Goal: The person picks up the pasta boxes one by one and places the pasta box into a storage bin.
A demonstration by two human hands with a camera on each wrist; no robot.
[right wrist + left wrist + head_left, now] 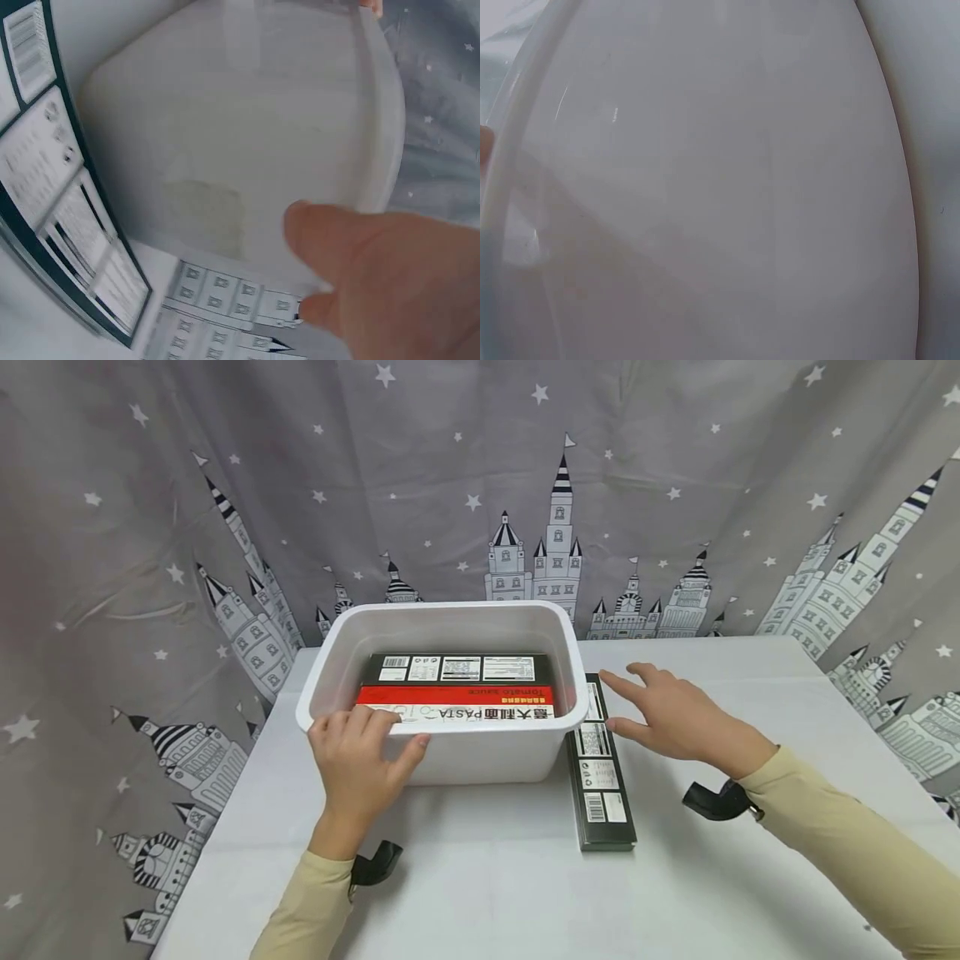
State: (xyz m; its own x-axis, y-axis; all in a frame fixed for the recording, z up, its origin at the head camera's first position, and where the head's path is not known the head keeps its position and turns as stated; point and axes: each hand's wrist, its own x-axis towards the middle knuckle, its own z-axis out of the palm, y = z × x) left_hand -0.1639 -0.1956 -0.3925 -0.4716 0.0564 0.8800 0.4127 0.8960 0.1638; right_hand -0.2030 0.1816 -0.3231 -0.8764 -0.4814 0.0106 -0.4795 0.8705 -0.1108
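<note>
A white plastic bin [480, 752] stands on the table, and inside it a pasta box [457, 693] shows a dark, label-covered side and a red-and-white face lettered PASTA. My left hand [360, 768] grips the bin's front rim near its left corner, fingers over the edge and thumb along the outer wall. Just right of the bin lies a second dark box [603, 785] with white label panels and a barcode facing up. Over the far end of that box, my right hand [667, 714] hovers with spread fingers and holds nothing. The right wrist view shows the box's labels [45, 157] beside the bin wall [240, 127].
White cloth covers the table [480, 877]. Behind it hangs a grey curtain [450, 468] printed with castles and stars. Both wrists carry a small black camera mount [716, 800].
</note>
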